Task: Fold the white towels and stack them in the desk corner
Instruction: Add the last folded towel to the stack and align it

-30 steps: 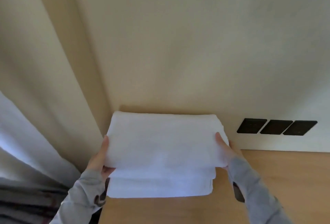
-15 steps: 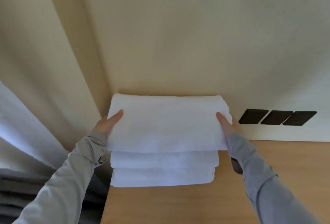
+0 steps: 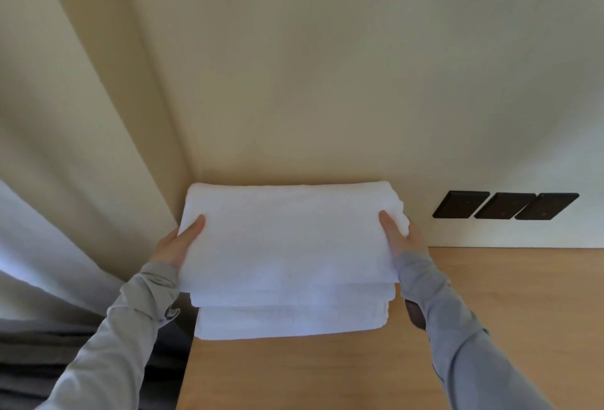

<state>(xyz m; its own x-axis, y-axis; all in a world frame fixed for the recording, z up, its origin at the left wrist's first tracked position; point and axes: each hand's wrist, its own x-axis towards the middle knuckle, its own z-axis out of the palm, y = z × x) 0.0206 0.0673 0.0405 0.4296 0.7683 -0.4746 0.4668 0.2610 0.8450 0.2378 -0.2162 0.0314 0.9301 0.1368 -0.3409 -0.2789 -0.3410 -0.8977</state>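
Top towel (image 3: pixel 287 239) pushed back over stack (image 3: pixel 291 321) | left hand (image 3: pixel 175 246), right hand (image 3: pixel 403 239) grip: holding its ends

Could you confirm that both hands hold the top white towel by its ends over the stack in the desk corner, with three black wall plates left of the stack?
Not quite: the head view shows the black wall plates right of the stack, not left. The rest holds: left hand and right hand hold the top white towel by its ends in the desk corner.
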